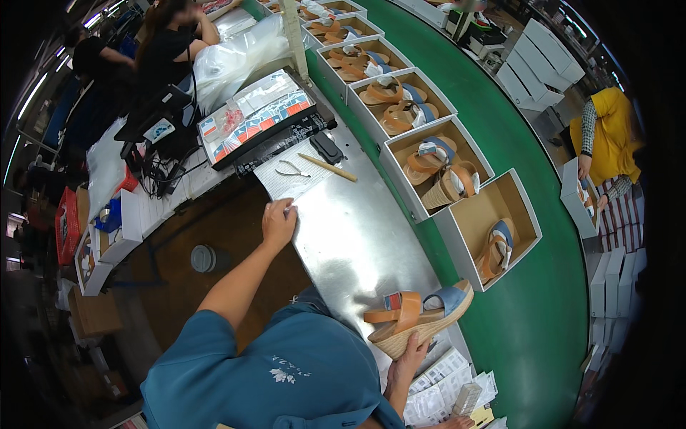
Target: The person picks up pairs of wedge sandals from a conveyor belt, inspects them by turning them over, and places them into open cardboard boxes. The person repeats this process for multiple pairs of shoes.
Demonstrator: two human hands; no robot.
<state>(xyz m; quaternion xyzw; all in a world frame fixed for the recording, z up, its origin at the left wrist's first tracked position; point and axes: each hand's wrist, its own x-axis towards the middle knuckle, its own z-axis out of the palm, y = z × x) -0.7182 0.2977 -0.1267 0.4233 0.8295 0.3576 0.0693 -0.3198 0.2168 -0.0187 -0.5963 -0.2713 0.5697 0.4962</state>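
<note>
My right hand [412,352] grips the woven wedge sole of a tan and blue sandal [421,314], holding it over the near end of the shiny metal table [357,236]. My left hand [278,221] rests with fingers curled on the table's left edge, touching a white sheet of paper [286,179]. On that sheet lie small metal snips [292,170] and a wooden stick [327,167]. An open cardboard box [493,229] on the green conveyor [529,322] holds one matching sandal [496,250].
Several more open boxes with sandal pairs [436,168] run along the conveyor toward the far end. A tray of printed packets [254,118] and a black device [327,148] sit beyond the paper. Other people work at the far left [168,43] and right [607,136]. Papers [450,386] lie by my right hand.
</note>
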